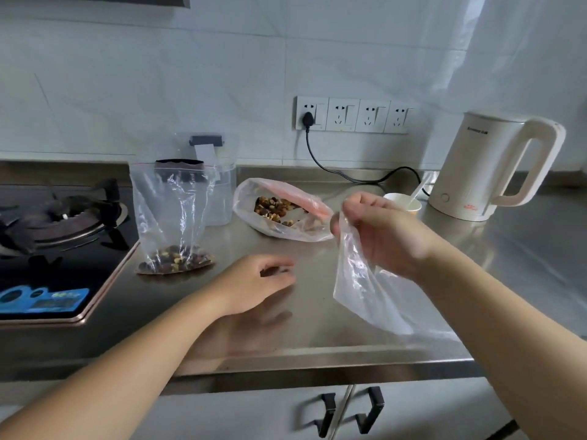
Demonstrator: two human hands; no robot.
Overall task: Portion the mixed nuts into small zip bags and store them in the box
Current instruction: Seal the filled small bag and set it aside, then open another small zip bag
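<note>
Both forearms reach in from the lower edge over the steel bench (317,344). Of the 2 hands, the left hand (260,281) hovers low above the bench, fingers loosely curled; something dark shows at the fingertips, but blur hides whether it is pinched. The right hand (378,230) is raised and pinches the top edge of an empty zip bag (365,287), which hangs slack beneath it. Left of the hands, a zip bag of nuts (173,217) stands upright beside the gas hob (57,230), its nuts (174,263) pooled at the bottom. Behind it stands a clear box (222,173). Between the box and the right hand lies an open plastic bag (279,211) holding mixed nuts (274,209). Further right sit a small bowl (401,203) with a spoon and a white kettle (495,166).
</note>
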